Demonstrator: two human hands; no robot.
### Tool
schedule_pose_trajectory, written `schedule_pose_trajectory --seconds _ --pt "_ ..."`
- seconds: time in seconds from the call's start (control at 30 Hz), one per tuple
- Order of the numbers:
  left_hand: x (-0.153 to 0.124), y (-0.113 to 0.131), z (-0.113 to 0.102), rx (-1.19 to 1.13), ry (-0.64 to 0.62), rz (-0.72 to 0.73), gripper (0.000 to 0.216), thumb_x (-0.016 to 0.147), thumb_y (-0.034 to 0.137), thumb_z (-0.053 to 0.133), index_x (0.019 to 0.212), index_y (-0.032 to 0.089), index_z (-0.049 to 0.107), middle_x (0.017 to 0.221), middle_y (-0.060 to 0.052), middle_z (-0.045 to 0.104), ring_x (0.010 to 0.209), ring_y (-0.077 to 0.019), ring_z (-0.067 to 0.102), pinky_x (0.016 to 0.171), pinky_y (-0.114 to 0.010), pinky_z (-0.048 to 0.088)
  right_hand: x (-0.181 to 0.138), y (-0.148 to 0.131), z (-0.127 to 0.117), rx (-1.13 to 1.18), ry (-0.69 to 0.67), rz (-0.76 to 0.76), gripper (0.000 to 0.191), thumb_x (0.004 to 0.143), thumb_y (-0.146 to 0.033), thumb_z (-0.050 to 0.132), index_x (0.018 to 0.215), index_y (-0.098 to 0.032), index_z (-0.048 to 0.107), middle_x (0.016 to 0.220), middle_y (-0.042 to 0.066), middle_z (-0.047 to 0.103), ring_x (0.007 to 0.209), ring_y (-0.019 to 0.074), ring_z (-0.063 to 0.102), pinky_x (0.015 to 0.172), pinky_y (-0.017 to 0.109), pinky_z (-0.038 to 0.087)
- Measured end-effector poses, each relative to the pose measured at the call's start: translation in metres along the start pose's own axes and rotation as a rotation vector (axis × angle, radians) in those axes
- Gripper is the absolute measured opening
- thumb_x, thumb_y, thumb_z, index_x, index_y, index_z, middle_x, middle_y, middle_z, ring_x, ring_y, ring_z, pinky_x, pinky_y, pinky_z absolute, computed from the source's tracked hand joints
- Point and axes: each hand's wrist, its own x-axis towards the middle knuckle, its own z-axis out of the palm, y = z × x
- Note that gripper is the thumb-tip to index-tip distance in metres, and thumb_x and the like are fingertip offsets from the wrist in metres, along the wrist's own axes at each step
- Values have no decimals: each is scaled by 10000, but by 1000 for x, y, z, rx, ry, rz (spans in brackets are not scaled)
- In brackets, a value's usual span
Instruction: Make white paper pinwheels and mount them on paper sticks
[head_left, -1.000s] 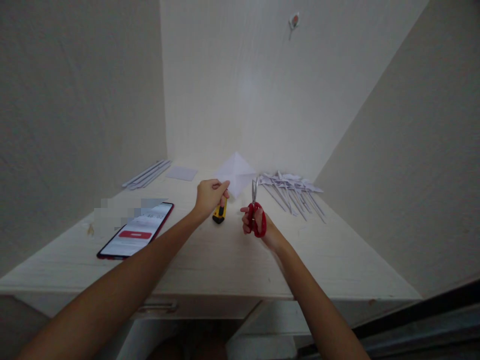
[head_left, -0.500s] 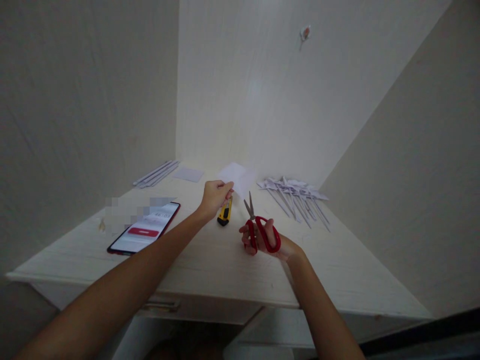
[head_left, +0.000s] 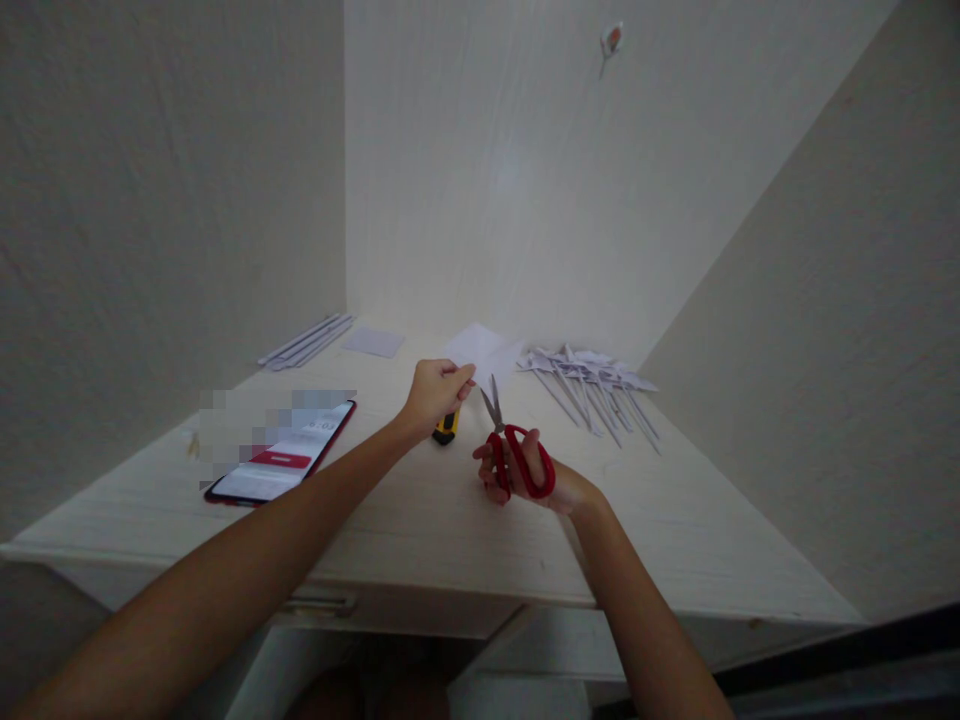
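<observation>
My left hand (head_left: 437, 393) pinches the near edge of a white sheet of paper (head_left: 484, 348), held over the middle of the desk. Red-handled scissors (head_left: 536, 470) are in my right hand (head_left: 517, 475), fingers and thumb through the loops. Their blades are parted and point up at the paper's lower corner, close to my left fingertips; whether they touch it I cannot tell. Beneath my left hand lies a yellow and black utility knife (head_left: 447, 428), partly hidden.
A phone (head_left: 289, 455) lies at left on the desk (head_left: 450, 545). Behind it are rolled paper sticks (head_left: 307, 342) and a flat paper piece (head_left: 373, 342). Several paper shapes on sticks (head_left: 592, 380) are piled at back right. Walls close in the back and sides.
My left hand and the paper have shifted slightly right, nearer the scissor blades. The utility knife is more covered by my hand. The scissors remain parted.
</observation>
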Motion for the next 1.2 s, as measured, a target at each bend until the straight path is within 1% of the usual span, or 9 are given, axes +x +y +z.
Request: schedule_pose_trajectory --seconds 0.2,0.43,0.6,0.87,1.2 --pt "-2 -1 2 -20 -7 5 316 808 113 527 498 114 468 348 57 416 244 -4 294 294 -155 153 2 2 -4 -33 -22 -7 758 611 -805 401 902 -114 512 690 26 521 530 107 473 512 281 336" --pt "-2 0 3 -47 -10 5 328 805 100 525 485 116 454 347 57 413 237 -5 291 287 -157 143 1 1 -5 -95 -61 -22 742 650 -812 329 911 -135 483 723 26 487 540 104 436 526 292 312" --pt "-2 1 2 -51 -13 -2 339 817 83 503 483 115 455 341 56 413 234 -7 290 285 -156 145 0 1 -4 -122 -34 -19 757 657 -815 317 927 -127 481 699 18 482 536 107 440 547 305 314" --pt "-3 2 2 -59 -17 -5 326 816 78 515 495 107 468 345 55 423 234 -2 290 285 -150 144 -1 1 -4 -104 -46 -21 740 662 -806 333 926 -130 478 698 16 482 541 111 444 557 309 315" --pt "-4 2 3 -66 -49 1 362 822 75 493 475 131 406 338 58 406 234 -7 285 288 -156 124 -2 2 -3 -106 -27 -16 746 677 -799 325 943 -120 481 734 34 490 546 110 445 554 308 306"
